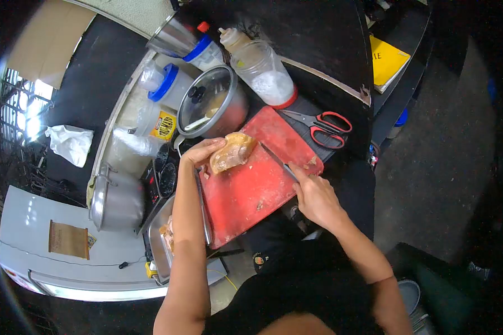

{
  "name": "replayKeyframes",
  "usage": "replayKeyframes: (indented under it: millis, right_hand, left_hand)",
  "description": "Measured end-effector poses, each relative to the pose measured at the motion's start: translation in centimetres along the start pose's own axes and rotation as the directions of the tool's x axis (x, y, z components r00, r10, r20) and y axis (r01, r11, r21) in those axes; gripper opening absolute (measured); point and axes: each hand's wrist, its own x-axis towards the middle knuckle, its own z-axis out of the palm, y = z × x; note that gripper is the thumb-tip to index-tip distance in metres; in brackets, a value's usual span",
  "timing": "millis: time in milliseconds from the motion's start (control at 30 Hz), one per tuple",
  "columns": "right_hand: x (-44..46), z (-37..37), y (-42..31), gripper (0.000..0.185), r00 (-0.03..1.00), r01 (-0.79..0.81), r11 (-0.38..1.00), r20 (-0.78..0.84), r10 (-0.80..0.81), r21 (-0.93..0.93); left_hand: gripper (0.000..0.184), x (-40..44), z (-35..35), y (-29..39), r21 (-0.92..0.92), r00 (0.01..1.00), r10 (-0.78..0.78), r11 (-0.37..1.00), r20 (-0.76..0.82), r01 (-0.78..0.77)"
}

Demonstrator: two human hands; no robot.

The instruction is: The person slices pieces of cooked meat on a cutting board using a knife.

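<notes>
My left hand (203, 151) grips a piece of cooked meat (233, 154), which looks like chicken with yellowish skin, over the upper left of a red cutting board (246, 204). In my right hand (317, 200) is a knife (276, 159), its blade pointing up and left toward the meat. A small gap shows between the blade tip and the meat. Small scraps lie on the board, some near its right corner. Below my left forearm, a metal tray (157, 251) holds more meat pieces, partly hidden by the arm.
Red-handled scissors (325, 129) lie beyond the board. Behind it stand a metal bowl (229, 114) with a clear cover, a jar (269, 81) of white powder and blue-lidded tubs (170, 86). A metal pot (120, 201) sits at the left, beside a white freezer (28, 223).
</notes>
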Motion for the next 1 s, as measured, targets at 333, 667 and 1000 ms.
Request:
replayKeyframes:
  millis: [333, 667, 1000]
  right_hand:
    - [0.5, -0.5, 0.4, 0.048, 0.994, 0.054, 0.998, -0.097, -0.058, -0.038]
    - [0.1, -0.9, -1.4, 0.053, 0.987, 0.126, 0.988, -0.088, -0.134, -0.092]
    - [1.1, -0.5, -1.6, 0.055, 0.997, 0.015, 0.990, -0.077, -0.026, -0.139]
  left_hand:
    - [0.058, 0.3, 2.2, 3.1, 0.096, 0.984, -0.020, 0.995, 0.178, 0.003]
    - [0.058, -1.5, 3.5, 2.0, 0.191, 0.986, -0.112, 0.972, -0.124, 0.135]
    - [0.050, 0.0, 1.8, 0.6, 0.153, 0.998, 0.064, 0.986, 0.007, -0.064]
